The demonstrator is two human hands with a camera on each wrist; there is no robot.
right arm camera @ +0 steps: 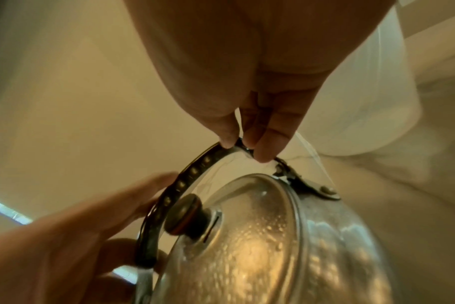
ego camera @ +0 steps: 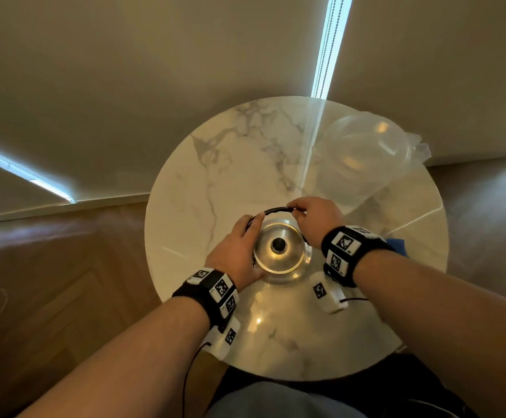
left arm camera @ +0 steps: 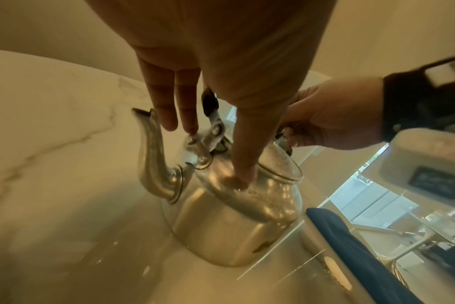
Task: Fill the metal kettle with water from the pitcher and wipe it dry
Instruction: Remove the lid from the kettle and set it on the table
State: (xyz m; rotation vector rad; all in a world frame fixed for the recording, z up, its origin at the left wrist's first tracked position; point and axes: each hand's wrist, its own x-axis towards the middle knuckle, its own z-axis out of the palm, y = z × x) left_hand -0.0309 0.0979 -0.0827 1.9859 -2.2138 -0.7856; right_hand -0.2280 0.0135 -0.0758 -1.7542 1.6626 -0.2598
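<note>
The metal kettle (ego camera: pixel 279 263) stands upright near the middle of the round marble table (ego camera: pixel 215 164), lid on, dark knob (ego camera: pixel 278 244) up. Its spout (left arm camera: pixel 151 148) points away to the left. Droplets speckle the lid and shoulder (right arm camera: pixel 260 246). My right hand (ego camera: pixel 297 211) pinches the dark arched handle (right arm camera: pixel 195 170) between thumb and fingers (right arm camera: pixel 262 152), near its right hinge. My left hand (ego camera: pixel 245 245) lies against the kettle's left side with straight fingers; its thumb (left arm camera: pixel 243 174) presses on the wet shoulder. The clear plastic pitcher (ego camera: pixel 363 158) stands at the back right, apart from both hands.
A blue cloth (ego camera: pixel 399 244) lies at the table's right edge, just behind my right wrist, and shows beside the kettle (left arm camera: pixel 351 246) in the left wrist view. Wood floor surrounds the table. A pale wall rises close behind its far rim.
</note>
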